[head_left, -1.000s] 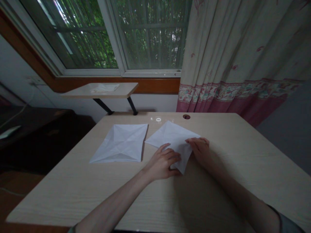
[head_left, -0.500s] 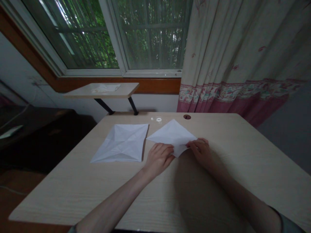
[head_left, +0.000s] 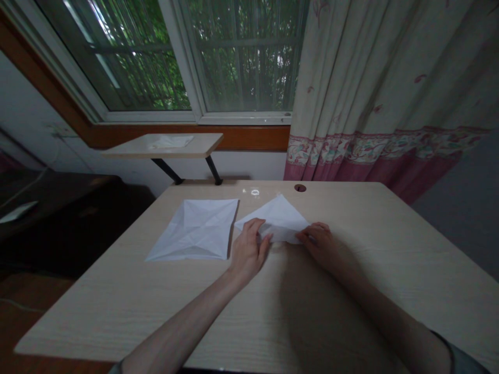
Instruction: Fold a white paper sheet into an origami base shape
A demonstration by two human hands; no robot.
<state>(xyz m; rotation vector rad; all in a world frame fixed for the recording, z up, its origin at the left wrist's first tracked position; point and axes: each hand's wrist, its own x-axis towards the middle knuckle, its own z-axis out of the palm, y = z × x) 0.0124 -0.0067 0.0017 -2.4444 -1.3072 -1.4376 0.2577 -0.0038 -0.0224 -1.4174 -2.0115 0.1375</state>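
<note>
A white sheet of paper (head_left: 283,215) lies on the table in front of me, turned corner-up, with its near part folded over into a straight lower edge. At its left side is my left hand (head_left: 248,249), fingers curved over the paper and the thumb spread away from them. My right hand (head_left: 318,241) pinches the paper's lower right edge between thumb and fingers. The paper's left and right corners are partly hidden by my hands. A second white sheet (head_left: 200,228), square with crossing creases, lies flat to the left.
The light wood table (head_left: 187,306) carries a small raised shelf (head_left: 202,144) at the back left, with white paper (head_left: 171,141) on it. A round cable hole (head_left: 300,188) sits near the back edge. Behind are a window (head_left: 241,57) and a curtain (head_left: 351,104).
The near corner of the paper, which stuck out toward me, is now folded in. My left hand has shifted slightly left and away from me, its thumb parting from the fingers.
</note>
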